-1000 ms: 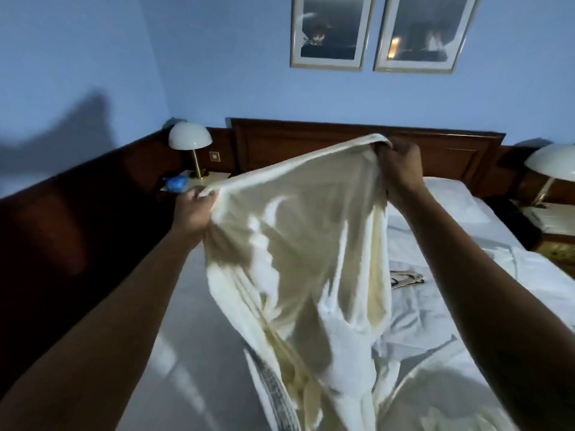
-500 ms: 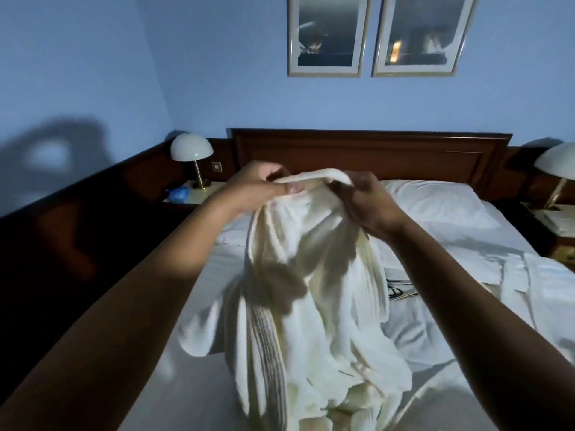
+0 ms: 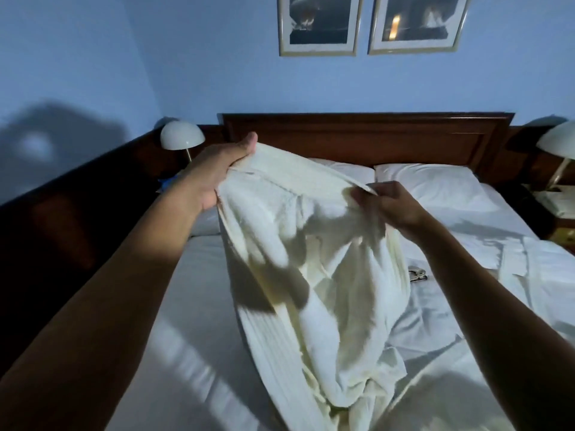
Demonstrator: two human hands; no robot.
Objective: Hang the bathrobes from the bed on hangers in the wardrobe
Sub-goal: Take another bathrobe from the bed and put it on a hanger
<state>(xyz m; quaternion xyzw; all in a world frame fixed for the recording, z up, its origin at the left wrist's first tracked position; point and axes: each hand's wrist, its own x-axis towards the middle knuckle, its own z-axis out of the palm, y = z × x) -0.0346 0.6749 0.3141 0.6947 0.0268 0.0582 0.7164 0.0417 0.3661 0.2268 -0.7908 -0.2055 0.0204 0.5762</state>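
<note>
A cream-white bathrobe (image 3: 314, 275) hangs lifted above the bed (image 3: 193, 306), its lower part bunched on the sheet. My left hand (image 3: 217, 172) grips its upper edge at the left, the fingers hidden under the cloth and the thumb on top. My right hand (image 3: 385, 203) pinches the same edge at the right. A second white bathrobe (image 3: 510, 253) lies spread on the right side of the bed. No hanger and no wardrobe are in view.
Two pillows (image 3: 426, 185) lie against the dark wooden headboard (image 3: 367, 135). A bedside lamp (image 3: 182, 140) stands at the left and another lamp (image 3: 560, 144) at the right. A small dark object (image 3: 418, 273) lies on the sheet. Dark wood panelling (image 3: 62, 228) runs along the left wall.
My hands came together at the robe's top edge, then moved apart again, spreading the cloth between them. The robe now hangs lower than one second ago.
</note>
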